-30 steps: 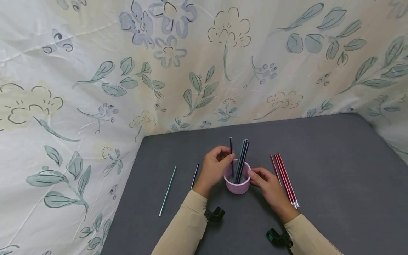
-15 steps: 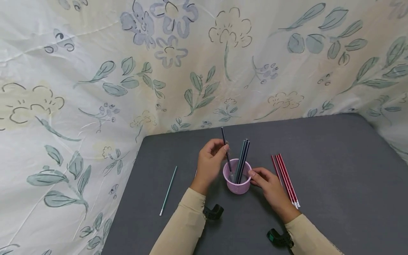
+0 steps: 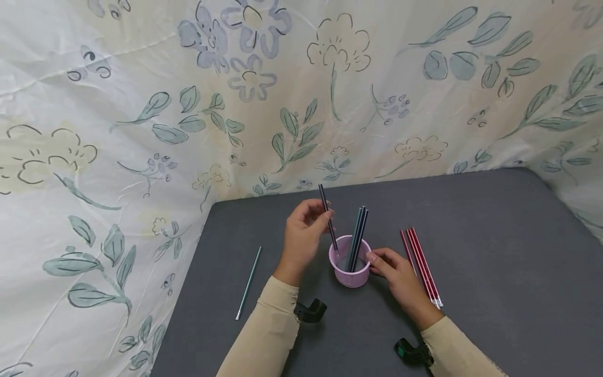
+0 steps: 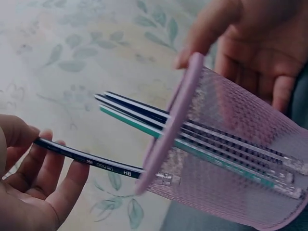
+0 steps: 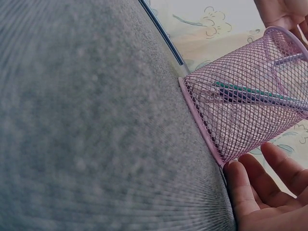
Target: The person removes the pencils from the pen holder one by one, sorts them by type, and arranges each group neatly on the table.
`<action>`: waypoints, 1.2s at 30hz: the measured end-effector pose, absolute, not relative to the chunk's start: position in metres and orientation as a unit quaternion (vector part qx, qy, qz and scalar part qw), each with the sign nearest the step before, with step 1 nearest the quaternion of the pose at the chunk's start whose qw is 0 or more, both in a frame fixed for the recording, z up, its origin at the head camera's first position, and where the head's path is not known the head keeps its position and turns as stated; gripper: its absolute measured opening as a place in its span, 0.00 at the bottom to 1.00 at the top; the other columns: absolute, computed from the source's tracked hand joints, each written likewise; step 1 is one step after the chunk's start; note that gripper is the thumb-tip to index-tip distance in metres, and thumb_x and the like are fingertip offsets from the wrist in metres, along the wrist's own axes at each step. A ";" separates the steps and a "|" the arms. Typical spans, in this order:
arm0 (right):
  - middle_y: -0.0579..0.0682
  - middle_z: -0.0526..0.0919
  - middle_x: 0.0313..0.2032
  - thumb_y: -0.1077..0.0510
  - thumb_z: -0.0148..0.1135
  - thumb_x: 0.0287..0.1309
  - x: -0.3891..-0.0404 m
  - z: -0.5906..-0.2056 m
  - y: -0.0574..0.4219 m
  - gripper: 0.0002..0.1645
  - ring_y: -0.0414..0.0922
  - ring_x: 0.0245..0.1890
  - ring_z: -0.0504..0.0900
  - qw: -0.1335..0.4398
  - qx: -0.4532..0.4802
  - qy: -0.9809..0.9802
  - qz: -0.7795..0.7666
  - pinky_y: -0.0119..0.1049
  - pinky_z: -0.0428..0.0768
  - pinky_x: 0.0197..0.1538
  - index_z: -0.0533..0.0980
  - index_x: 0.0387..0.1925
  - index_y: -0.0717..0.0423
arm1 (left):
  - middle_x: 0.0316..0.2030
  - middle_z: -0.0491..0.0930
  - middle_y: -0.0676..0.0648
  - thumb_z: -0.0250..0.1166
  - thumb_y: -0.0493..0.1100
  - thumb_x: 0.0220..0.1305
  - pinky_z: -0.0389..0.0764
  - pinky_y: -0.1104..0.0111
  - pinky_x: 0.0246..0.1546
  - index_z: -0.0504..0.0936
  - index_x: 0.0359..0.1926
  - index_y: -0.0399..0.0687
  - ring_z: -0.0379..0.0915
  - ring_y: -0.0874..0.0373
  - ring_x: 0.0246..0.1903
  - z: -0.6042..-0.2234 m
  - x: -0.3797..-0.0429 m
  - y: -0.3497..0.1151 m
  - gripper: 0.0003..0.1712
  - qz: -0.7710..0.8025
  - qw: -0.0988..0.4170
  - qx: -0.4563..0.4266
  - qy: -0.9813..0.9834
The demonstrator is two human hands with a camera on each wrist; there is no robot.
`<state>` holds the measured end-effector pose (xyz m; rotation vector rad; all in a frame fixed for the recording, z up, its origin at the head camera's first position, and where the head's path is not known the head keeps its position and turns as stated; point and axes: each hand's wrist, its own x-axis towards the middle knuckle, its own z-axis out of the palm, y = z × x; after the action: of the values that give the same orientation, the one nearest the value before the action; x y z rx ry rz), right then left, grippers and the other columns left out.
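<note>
My left hand (image 3: 301, 241) pinches a dark HB pencil (image 4: 106, 165) between thumb and fingers, at the left of a pink mesh pencil cup (image 3: 350, 280). The pencil leans to the left, and its metal-capped lower end is just inside the cup's rim. Thumb at the rim, my right hand (image 3: 398, 277) holds the cup from its right side; the right wrist view has its fingertips by the cup's base. Inside the upright cup, a teal pencil (image 4: 127, 121) and dark striped pencils (image 3: 364, 222) stand close together, ends down.
Several red pencils (image 3: 421, 262) lie right of the right hand on the grey table (image 3: 509, 272). A teal pencil (image 3: 248, 283) lies far left. Another dark pencil (image 5: 163, 33) lies on the table beyond the cup in the right wrist view. Floral cloth (image 3: 292, 131) hangs behind.
My left hand has moved left and slightly up, drawing the dark pencil partly up from the cup and tilting it. The forearm now covers the dark pencil on the table. My right hand stays put.
</note>
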<state>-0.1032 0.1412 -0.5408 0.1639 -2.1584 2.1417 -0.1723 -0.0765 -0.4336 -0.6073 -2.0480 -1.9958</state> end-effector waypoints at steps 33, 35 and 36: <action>0.62 0.85 0.54 0.55 0.62 0.81 -0.104 -0.543 0.142 0.20 0.41 0.51 0.85 0.044 0.044 -0.719 0.692 0.32 0.83 0.55 0.81 0.57 0.70 | 0.42 0.86 0.43 0.73 0.37 0.73 0.85 0.65 0.27 0.87 0.60 0.40 0.88 0.49 0.33 -0.444 -0.166 -0.145 0.17 -0.640 0.094 -0.106 -0.755; 0.62 0.85 0.53 0.55 0.62 0.81 -0.104 -0.543 0.141 0.20 0.41 0.51 0.85 0.045 0.042 -0.718 0.693 0.33 0.83 0.55 0.82 0.57 0.69 | 0.42 0.86 0.43 0.73 0.36 0.73 0.85 0.65 0.27 0.87 0.60 0.39 0.88 0.47 0.34 -0.450 -0.166 -0.152 0.17 -0.634 0.092 -0.093 -0.762; 0.62 0.85 0.53 0.55 0.62 0.81 -0.104 -0.544 0.141 0.20 0.41 0.51 0.85 0.046 0.041 -0.718 0.693 0.33 0.83 0.55 0.82 0.57 0.70 | 0.42 0.86 0.43 0.73 0.36 0.73 0.85 0.65 0.26 0.88 0.60 0.39 0.88 0.45 0.34 -0.454 -0.167 -0.156 0.17 -0.630 0.090 -0.087 -0.767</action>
<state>-0.1042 0.1411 -0.5435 0.1238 -2.1911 2.1164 -0.1666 -0.1562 -0.4537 -0.2587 -2.2789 -1.8728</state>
